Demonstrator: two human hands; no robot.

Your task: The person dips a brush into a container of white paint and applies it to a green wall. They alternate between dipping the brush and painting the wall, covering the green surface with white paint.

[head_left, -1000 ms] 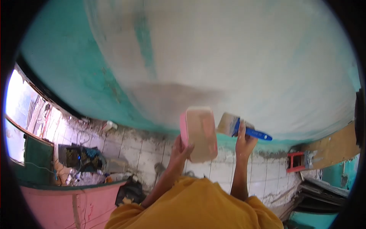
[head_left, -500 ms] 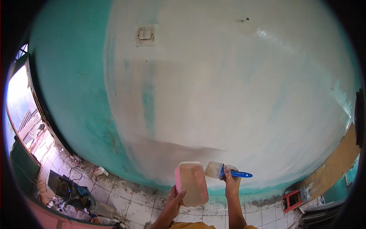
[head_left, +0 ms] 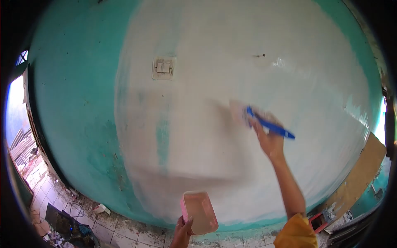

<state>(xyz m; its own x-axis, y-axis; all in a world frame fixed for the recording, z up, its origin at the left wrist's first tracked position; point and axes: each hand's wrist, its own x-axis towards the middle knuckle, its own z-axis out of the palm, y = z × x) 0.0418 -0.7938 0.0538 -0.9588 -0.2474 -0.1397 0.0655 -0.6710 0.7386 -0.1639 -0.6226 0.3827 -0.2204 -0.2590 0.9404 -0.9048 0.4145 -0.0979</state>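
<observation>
My right hand point(head_left: 269, 132) is closed round a paintbrush point(head_left: 271, 124) with a blue handle. Its bristles, blurred by motion, point up and left close to the wall point(head_left: 198, 136). A pink plastic tub point(head_left: 214, 221) is gripped by its left side in my left hand point(head_left: 182, 230), low in front of the wall. Pale paint shows inside the tub. White paint spreads over the middle of the wall, with turquoise at both sides and a turquoise streak under the light switch point(head_left: 163, 67).
Debris and a dark panel point(head_left: 58, 221) lie on the tiled floor point(head_left: 103, 233) at lower left, near a doorway point(head_left: 20, 120). At right, a brown board point(head_left: 351, 177) leans by a red-framed object point(head_left: 318, 222).
My right hand has raised the paintbrush from beside the tub up to the wall. The tub sits slightly lower and further left in view, and the camera has tilted up.
</observation>
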